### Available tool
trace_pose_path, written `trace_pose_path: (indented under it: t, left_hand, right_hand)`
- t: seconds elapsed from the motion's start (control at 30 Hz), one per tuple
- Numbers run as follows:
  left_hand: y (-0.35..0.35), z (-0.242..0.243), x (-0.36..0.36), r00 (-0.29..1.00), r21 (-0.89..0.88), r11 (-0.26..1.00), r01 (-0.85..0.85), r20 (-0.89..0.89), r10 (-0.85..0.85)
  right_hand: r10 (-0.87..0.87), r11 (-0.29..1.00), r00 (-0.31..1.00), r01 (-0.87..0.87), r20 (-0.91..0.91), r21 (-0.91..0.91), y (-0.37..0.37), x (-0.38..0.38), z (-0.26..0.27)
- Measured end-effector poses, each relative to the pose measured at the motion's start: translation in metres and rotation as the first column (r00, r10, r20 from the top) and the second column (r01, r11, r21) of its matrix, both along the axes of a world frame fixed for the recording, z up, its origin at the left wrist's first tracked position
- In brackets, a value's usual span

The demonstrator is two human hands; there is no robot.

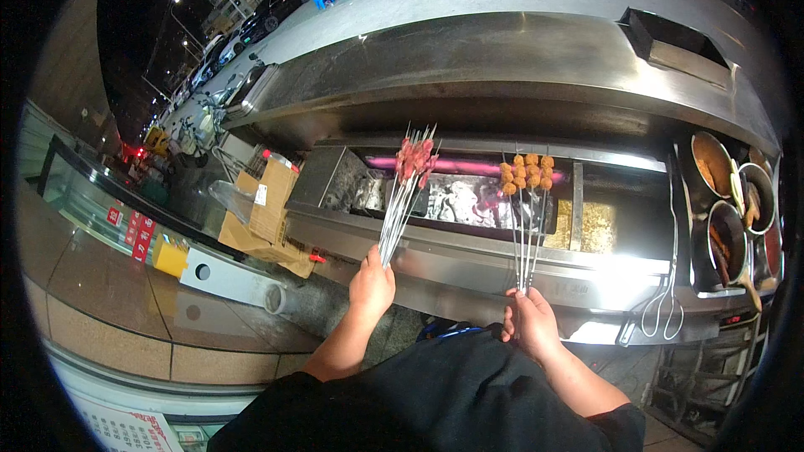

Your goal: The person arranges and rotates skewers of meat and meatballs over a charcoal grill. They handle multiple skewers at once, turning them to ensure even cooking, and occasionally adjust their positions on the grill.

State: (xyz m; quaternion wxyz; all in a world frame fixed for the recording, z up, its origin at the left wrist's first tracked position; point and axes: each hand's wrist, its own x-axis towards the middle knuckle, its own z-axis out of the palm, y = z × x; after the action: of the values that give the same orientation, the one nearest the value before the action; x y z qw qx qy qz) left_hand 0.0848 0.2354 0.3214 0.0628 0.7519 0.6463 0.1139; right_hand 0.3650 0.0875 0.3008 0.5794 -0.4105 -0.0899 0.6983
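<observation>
My left hand [372, 285] is closed around the lower ends of a bunch of metal skewers with red raw meat [414, 160] at their tips. The meat is held above the left part of a charcoal grill [433, 235]. My right hand [531, 320] grips several metal skewers threaded with browned balls [526, 174], whose kind I cannot tell. These balls are over the right end of the coals. Whitish, ashy charcoal [468, 199] lies in the trough between the two bunches, with a pink glow along its far side.
Right of the grill lie long metal tongs [672, 251] and pots of seasoning or sauce [710, 163] with brushes. A steel hood or ledge [452, 56] rises beyond the coals. Cardboard boxes [273, 201] and a bottle [281, 160] stand at the left. People sit on blue chairs farther off.
</observation>
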Motion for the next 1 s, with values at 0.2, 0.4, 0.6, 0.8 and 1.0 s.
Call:
trace_pose_path:
  t: [0.2,0.4,0.6,0.8,1.0]
  left_hand:
    - [0.002,-0.002,0.0,1.0,0.002,1.0,0.015,0.004,-0.015]
    - [0.003,0.002,0.002,1.0,-0.021,1.0,0.0,0.006,0.001]
    - [0.004,0.001,0.0,1.0,-0.033,0.999,0.0,0.017,0.0]
    - [0.004,0.001,-0.001,1.0,-0.034,0.999,0.002,0.001,-0.002]
    - [0.005,0.0,-0.001,1.0,-0.041,0.999,0.0,-0.022,-0.001]
  right_hand:
    - [0.118,0.993,0.993,-0.117,-0.024,0.029,-0.001,0.003,-0.003]
    - [0.201,0.979,0.98,-0.2,0.014,-0.026,-0.001,0.003,0.003]
    - [0.257,0.966,0.965,-0.255,0.056,-0.031,0.001,0.004,0.007]
    - [0.273,0.962,0.957,-0.273,0.094,-0.021,0.004,0.004,0.008]
    - [0.237,0.971,0.952,-0.229,0.195,-0.064,0.004,0.0,0.009]
